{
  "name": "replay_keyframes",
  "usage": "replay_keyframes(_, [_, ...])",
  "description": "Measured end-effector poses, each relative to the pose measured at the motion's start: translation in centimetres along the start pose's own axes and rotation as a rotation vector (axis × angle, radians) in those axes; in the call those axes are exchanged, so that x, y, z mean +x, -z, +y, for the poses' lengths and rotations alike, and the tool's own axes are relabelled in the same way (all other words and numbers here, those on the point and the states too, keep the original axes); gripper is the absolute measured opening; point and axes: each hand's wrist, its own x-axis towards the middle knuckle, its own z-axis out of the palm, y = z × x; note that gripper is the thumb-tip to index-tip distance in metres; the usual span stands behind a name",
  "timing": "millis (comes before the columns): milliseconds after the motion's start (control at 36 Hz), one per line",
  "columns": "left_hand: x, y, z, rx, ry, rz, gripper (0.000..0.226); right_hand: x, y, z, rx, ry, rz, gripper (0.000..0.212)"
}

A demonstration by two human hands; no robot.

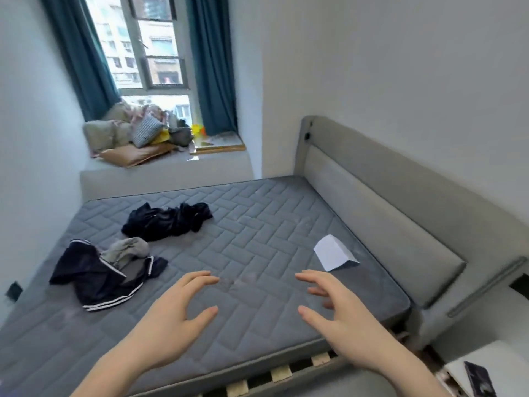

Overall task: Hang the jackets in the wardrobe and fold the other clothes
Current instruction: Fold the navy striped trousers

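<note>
A bare grey quilted mattress (pixel 257 224) fills the middle of the view. On its left lies a dark navy garment with white stripes (pixel 97 277), and a crumpled grey garment (pixel 128 250) partly rests on it. Farther back sits a bunched black garment (pixel 167 220). My left hand (pixel 177 313) and my right hand (pixel 335 305) hover above the near part of the mattress, palms facing each other, fingers spread and loosely bent. Neither hand holds anything. No wardrobe is in view.
A folded white paper (pixel 335 253) lies on the mattress near the grey headboard (pixel 386 202). Pillows and clutter (pixel 137 133) are piled on the window ledge between teal curtains. A white bedside surface with a dark object (pixel 481 379) is at the lower right.
</note>
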Motion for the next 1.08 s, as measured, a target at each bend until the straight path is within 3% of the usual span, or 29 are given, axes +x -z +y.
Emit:
replay_keyframes(250, [-3.3,7.4,-11.6,0.006,0.263,0.126,0.043,10.9,-12.2,-5.5,0.061,0.126,-0.201,0.048])
replay_keyframes(500, [-2.5,9.4,-20.2,-0.047,0.433,0.227,0.043,21.1,-18.4,-7.8,0.061,0.183,-0.372,0.044])
replay_keyframes(806, [-0.7,11.0,-28.9,-0.009,0.72,0.224,0.044,33.2,-25.5,-7.8,0.119,0.169,-0.6,0.043])
replay_keyframes(1083, [0.6,9.8,-37.0,-0.13,0.902,0.147,0.044,39.5,-33.1,-6.5,0.013,0.077,-0.773,0.043])
